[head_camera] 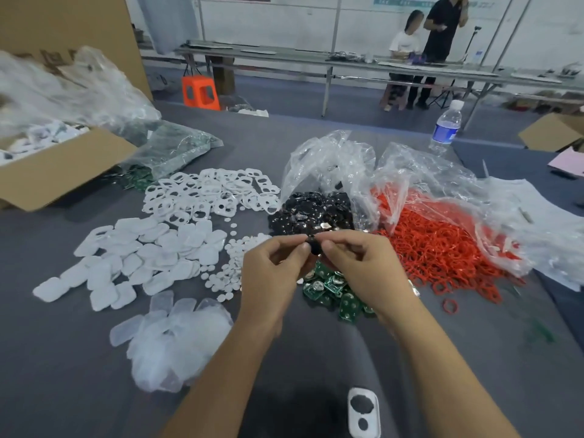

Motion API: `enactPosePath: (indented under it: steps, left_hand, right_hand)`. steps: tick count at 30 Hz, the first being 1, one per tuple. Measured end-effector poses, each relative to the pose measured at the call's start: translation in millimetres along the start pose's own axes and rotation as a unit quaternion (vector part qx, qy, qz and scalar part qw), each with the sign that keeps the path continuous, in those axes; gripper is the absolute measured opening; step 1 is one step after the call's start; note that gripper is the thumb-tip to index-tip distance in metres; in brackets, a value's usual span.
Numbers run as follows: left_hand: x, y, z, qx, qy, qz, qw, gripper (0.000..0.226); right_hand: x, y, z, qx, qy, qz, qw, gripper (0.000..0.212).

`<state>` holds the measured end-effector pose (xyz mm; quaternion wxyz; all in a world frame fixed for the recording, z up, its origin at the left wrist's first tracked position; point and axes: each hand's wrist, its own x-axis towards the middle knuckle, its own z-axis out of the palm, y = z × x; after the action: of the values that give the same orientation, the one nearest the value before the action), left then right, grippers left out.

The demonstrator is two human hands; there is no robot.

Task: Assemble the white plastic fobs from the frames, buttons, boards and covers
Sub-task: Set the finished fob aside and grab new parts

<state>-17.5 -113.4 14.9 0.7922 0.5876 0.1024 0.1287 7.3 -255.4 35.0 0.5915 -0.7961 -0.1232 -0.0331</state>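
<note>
Both hands are meeting above the grey table (63, 374), the left hand (271, 273) and the right hand (363, 267) each pinching one small black piece (313, 248) tightly between thumb and fingertips. Just beneath them a heap of green boards (331, 290) is lying, close to the black parts pile (313, 213) behind it. White frames (208, 194) and white covers (136, 257) are spreading out to the left, with round buttons (234, 263) crowding up beside the left hand. Red rings (442, 248) are spilling from a clear bag (331, 159) on the right. Bare cloth is showing around the forearms, where one part-built fob (364, 412) is sitting between them
</note>
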Motion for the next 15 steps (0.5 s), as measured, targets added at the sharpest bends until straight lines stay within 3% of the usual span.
enactPosePath:
  steps: [4, 11, 15]
  left_hand:
    - [-50, 5, 1, -0.033, -0.066, -0.002, 0.997, 0.014]
    - [-111, -7, -3, -0.041, -0.179, -0.032, 0.982, 0.015]
    - [-136, -19, -4, 0.049, -0.227, 0.011, 0.973, 0.027]
  right_hand:
    - [-51, -12, -15, 0.003, 0.007, -0.039, 0.999, 0.03]
    - [-138, -9, -41, -0.117, 0.045, -0.029, 0.992, 0.034]
    - [-171, 0, -51, 0.039, 0.027, 0.026, 0.999, 0.026]
